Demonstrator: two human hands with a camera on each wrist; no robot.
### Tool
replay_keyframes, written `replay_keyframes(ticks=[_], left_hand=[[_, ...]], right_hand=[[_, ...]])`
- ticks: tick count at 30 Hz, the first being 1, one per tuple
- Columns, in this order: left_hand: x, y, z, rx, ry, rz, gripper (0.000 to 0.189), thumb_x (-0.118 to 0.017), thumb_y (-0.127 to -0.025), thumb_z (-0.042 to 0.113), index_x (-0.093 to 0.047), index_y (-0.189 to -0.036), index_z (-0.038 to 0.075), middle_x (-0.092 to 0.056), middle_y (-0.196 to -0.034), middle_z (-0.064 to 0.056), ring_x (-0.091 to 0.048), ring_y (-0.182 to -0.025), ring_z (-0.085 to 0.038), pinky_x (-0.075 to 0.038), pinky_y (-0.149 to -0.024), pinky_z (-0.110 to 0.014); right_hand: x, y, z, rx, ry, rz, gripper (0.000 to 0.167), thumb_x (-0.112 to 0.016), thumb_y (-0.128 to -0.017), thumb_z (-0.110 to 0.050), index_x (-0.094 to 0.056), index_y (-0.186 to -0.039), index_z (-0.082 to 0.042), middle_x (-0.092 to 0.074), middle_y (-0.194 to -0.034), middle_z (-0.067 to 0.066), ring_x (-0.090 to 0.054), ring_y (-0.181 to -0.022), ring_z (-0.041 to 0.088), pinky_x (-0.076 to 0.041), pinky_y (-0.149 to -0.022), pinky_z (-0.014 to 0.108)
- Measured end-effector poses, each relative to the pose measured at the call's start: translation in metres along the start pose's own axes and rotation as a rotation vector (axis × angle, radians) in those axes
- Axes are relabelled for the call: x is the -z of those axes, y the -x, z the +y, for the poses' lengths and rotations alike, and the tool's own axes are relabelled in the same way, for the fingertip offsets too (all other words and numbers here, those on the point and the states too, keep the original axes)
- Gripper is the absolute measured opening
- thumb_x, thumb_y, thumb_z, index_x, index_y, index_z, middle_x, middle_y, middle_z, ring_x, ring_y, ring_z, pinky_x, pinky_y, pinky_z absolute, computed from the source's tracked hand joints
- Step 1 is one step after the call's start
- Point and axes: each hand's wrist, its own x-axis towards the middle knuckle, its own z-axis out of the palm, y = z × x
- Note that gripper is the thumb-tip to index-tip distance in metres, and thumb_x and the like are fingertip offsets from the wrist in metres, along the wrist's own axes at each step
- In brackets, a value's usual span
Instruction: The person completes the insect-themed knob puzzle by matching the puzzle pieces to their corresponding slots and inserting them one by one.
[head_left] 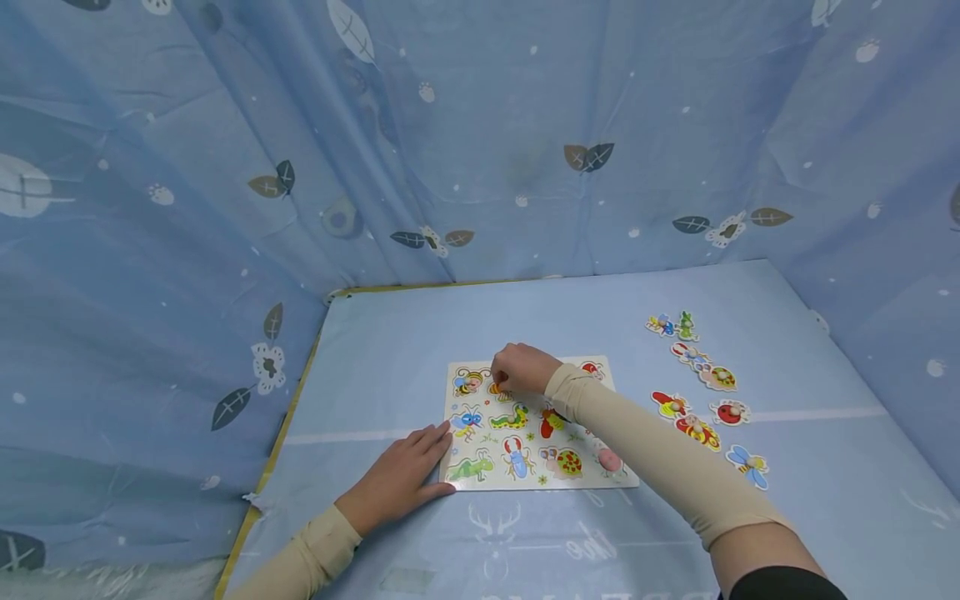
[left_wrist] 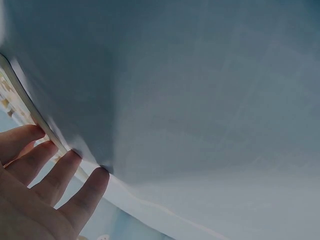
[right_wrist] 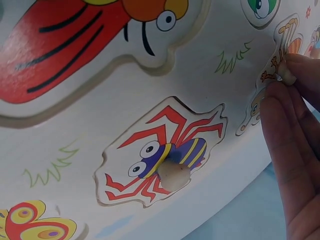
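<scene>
A white wooden puzzle board (head_left: 487, 477) with painted insects lies on the table. My right hand (head_left: 522, 368) is over its upper part; the right wrist view shows thumb and fingertips pinching the small knob of an orange-striped insect puzzle piece (right_wrist: 294, 46). That piece is at its outlined place on the board, partly hidden by the hand; whether it sits fully flush I cannot tell. Beside it, a spider piece (right_wrist: 192, 150) with a wooden knob lies in its recess. My left hand (head_left: 401, 475) rests against the board's left edge, fingers fairly straight, as the left wrist view also shows.
Loose knobbed insect pieces lie to the right of the board, among them a ladybug (head_left: 730, 412), a blue dragonfly (head_left: 747, 465), a butterfly (head_left: 697, 432) and a snail (head_left: 717, 377). A blue patterned curtain (head_left: 510, 192) hangs behind and beside the table (head_left: 390, 333).
</scene>
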Motion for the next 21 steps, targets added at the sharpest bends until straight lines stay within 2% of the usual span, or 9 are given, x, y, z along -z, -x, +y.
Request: replay_keyframes(ticks=[7, 12, 17, 21], left_hand=[[0.001, -0.001, 0.000, -0.002, 0.021, -0.002, 0.079, -0.067, -0.096, 0.056, -0.049, -0.154, 0.006, -0.045, -0.163, -0.009, -0.049, -0.145, -0.034, -0.050, -0.109, -0.053], [0.001, -0.001, 0.000, -0.007, 0.014, 0.010, 0.079, -0.067, -0.096, 0.056, -0.049, -0.154, 0.006, -0.045, -0.163, -0.010, -0.049, -0.146, -0.034, -0.050, -0.109, -0.053], [0.001, -0.001, 0.000, -0.005, 0.027, 0.012, 0.079, -0.067, -0.096, 0.055, -0.048, -0.155, 0.005, -0.045, -0.163, -0.010, -0.048, -0.146, -0.034, -0.049, -0.110, -0.053], [-0.001, 0.000, -0.001, -0.012, 0.022, 0.024, 0.079, -0.067, -0.096, 0.056, -0.049, -0.154, 0.005, -0.046, -0.162, -0.011, -0.049, -0.145, -0.034, -0.050, -0.109, -0.053]], right_hand=[[0.009, 0.006, 0.007, 0.008, -0.043, -0.008, 0.010, -0.073, -0.097, -0.019, -0.081, -0.091, -0.017, -0.076, -0.086, -0.006, -0.063, -0.071, 0.003, -0.056, -0.071, 0.025], [0.024, 0.021, 0.026, -0.005, -0.064, 0.026, 0.013, -0.069, -0.099, -0.014, -0.081, -0.093, -0.013, -0.077, -0.086, -0.003, -0.064, -0.070, 0.004, -0.058, -0.072, 0.028], [0.039, 0.043, 0.056, -0.102, -0.069, 0.052, 0.012, -0.070, -0.098, -0.012, -0.081, -0.094, -0.010, -0.077, -0.087, 0.000, -0.066, -0.073, 0.008, -0.059, -0.074, 0.031], [0.047, 0.065, 0.084, -0.245, -0.092, 0.054, 0.012, -0.070, -0.098, -0.012, -0.081, -0.097, -0.009, -0.077, -0.091, 0.004, -0.067, -0.076, 0.014, -0.059, -0.075, 0.035]])
